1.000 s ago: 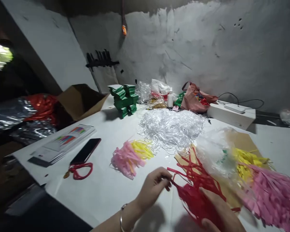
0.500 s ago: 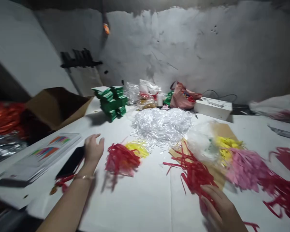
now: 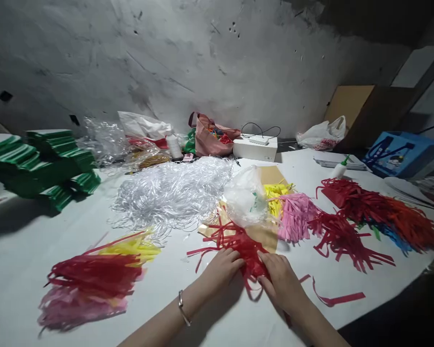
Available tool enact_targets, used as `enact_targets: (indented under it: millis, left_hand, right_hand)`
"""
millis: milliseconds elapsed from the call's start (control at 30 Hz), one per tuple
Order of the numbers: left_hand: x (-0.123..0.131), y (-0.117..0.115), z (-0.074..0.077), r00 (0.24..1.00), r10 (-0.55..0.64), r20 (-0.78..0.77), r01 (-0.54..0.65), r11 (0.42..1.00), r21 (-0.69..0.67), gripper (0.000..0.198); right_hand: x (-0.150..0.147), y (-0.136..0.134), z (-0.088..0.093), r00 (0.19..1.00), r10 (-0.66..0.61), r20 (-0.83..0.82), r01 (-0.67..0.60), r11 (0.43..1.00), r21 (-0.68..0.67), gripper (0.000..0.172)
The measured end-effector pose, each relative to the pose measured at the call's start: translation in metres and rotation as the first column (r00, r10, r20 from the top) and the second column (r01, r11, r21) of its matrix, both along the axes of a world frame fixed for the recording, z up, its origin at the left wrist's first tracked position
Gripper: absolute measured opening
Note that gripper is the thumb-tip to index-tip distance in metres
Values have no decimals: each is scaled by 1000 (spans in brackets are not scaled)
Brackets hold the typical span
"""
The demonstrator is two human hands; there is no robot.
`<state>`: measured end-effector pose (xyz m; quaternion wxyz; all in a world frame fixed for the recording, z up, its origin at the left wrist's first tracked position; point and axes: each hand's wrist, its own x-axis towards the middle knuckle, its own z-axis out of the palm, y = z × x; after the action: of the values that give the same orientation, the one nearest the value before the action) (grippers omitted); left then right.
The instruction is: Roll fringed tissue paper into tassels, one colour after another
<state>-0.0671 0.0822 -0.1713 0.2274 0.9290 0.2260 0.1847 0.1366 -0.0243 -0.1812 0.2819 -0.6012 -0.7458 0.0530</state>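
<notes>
A loose bundle of red tissue-paper fringe lies in front of me, its thin strips spreading toward the left and back. My left hand, with a metal bangle at the wrist, has its fingers curled together on the bundle's left side. From the other side, my right hand grips the bundle's edge between thumb and fingers. Part of the fringe is hidden under both hands. Off to the left, a pile of red fringe lies over pink fringe, beside yellow fringe.
Behind the hands lie white shiny strands and a clear plastic bag. Pink fringe and more red fringe spread rightward. Stacked green bundles stand left. A white box, glue bottle and blue bag sit farther back.
The view has swung to the right. My left hand has moved from beside the dark phone to the red fringe, joining my right hand there.
</notes>
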Motion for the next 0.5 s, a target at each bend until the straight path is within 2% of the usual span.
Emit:
enact_targets:
  millis: [133, 233, 300, 367, 433, 500]
  left_hand:
    - [-16, -10, 3, 991, 93, 96, -82, 990, -116, 26]
    - [-25, -31, 15, 968, 201, 150, -167, 963, -210, 25]
    - [-27, -45, 25, 936, 296, 192, -222, 917, -331, 20]
    - [-27, -59, 34, 896, 379, 231, -214, 825, -524, 17]
    - [-25, -73, 41, 859, 441, 259, -134, 683, -718, 18]
    - [-24, -85, 43, 821, 502, 272, -37, 522, -852, 23]
  right_hand:
    - [20, -19, -2, 995, -31, -95, 43, 992, 121, 43]
    - [24, -33, 5, 987, 40, -154, 7, 957, 289, 41]
    - [21, -40, 14, 979, 111, -174, -37, 924, 380, 44]
    - [18, -45, 27, 966, 177, -190, -84, 904, 419, 46]
    - [15, -48, 42, 945, 234, -229, -122, 901, 416, 46]
    - [15, -49, 54, 914, 265, -309, -130, 909, 396, 40]
